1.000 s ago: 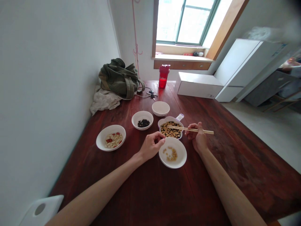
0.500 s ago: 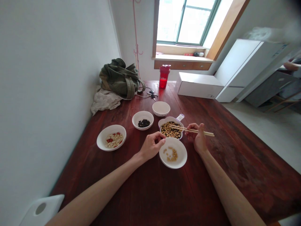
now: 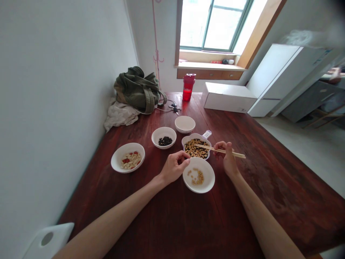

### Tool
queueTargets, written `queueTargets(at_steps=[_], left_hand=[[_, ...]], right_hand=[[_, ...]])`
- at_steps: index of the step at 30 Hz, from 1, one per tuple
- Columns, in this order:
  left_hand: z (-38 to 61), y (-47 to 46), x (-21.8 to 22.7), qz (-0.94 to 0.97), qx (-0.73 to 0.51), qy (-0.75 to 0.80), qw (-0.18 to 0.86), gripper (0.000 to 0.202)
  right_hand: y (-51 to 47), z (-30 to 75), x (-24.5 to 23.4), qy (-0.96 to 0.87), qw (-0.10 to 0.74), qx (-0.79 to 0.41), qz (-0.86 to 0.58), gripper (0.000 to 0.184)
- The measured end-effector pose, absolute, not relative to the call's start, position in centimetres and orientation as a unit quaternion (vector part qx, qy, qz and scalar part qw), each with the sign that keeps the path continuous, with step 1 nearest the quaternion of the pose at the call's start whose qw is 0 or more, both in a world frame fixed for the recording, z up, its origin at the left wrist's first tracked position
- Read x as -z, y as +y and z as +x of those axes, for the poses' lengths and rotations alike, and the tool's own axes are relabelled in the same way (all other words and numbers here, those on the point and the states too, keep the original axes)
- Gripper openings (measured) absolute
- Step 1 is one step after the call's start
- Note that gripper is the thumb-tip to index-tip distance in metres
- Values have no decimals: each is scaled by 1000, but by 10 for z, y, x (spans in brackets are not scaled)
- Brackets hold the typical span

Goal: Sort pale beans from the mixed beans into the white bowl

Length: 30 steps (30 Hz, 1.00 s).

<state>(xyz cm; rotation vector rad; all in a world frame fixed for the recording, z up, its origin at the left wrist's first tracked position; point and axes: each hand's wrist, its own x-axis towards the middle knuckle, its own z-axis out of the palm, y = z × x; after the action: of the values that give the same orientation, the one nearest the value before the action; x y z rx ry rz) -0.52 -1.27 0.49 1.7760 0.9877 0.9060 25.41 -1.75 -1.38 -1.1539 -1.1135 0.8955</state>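
Note:
In my right hand [image 3: 226, 158] is a pair of chopsticks [image 3: 234, 154], their tips over a handled, scalloped dish [image 3: 207, 135] of mixed yellow and black beans [image 3: 196, 148]. My left hand [image 3: 175, 165] pinches the upper left rim of a white bowl [image 3: 207, 186] in front of that dish. Several yellow beans [image 3: 198, 178] lie inside this bowl. Just beyond my left hand stands a white bowl [image 3: 155, 139] holding black beans [image 3: 165, 141]. Farther left, another white bowl [image 3: 114, 163] contains pale slices with red pieces [image 3: 131, 160].
Behind the dish sits another white bowl [image 3: 184, 124]. A green bag [image 3: 137, 90] on a cloth [image 3: 121, 117], keys [image 3: 175, 108], a red shaker bottle [image 3: 188, 88] and a white box [image 3: 229, 97] stand at the table's far end. A white wall [image 3: 67, 90] borders the left side.
The chopstick tips have drawn closer together over the beans, and my right hand has shifted very slightly. My left hand and the bowls stay in place.

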Motion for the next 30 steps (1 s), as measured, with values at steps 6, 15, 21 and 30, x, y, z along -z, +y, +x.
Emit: queueTargets(at_steps=[6,15,21,30], left_hand=[[-5,-13,-3,717,-363,399,440,22],[-5,-13,-4,716,-365,397,443,22],[-5,-12,-4,714,-369,394,446,21],[-5,-13,-4,716,-366,399,441,23]], right_hand=[[-19,254,12,-516,585,-334,-528,58],[-19,254,11,-523,573,-280,-566,54],[-17,251,14,-480,609,-342,-531,52],[-17,253,12,-433,655,-372,-495,60]])
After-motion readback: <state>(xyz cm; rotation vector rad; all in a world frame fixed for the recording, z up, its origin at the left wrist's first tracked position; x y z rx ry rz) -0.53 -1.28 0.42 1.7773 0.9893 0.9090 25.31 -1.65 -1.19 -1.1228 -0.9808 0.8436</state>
